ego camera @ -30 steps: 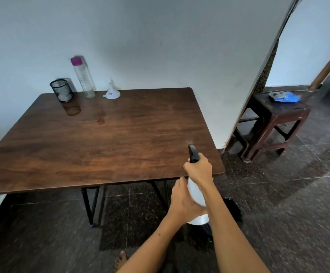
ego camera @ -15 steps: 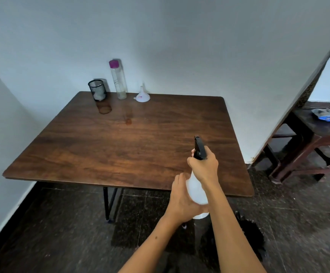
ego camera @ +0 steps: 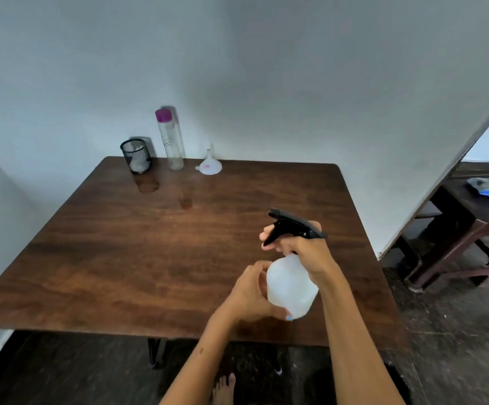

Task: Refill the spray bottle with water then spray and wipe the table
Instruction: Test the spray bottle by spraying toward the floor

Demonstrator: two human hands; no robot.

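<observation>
A white spray bottle (ego camera: 291, 285) with a black trigger head is held above the near right part of the brown wooden table (ego camera: 138, 252). My right hand (ego camera: 304, 248) grips its neck just under the trigger head. My left hand (ego camera: 252, 290) cups the bottle's white body from the left and below. At the table's far edge stand a clear tall water bottle (ego camera: 170, 140) with a purple cap, and a white funnel (ego camera: 209, 165) lying mouth down beside it.
A black mesh cup (ego camera: 136, 156) with something white inside stands at the far left corner. White walls close the table's far and left sides. A dark side table (ego camera: 477, 217) with a blue item sits to the right. Dark tiled floor lies below.
Both hands have carried the spray bottle up from below the table's near edge to over the tabletop. The view has shifted closer to the table.
</observation>
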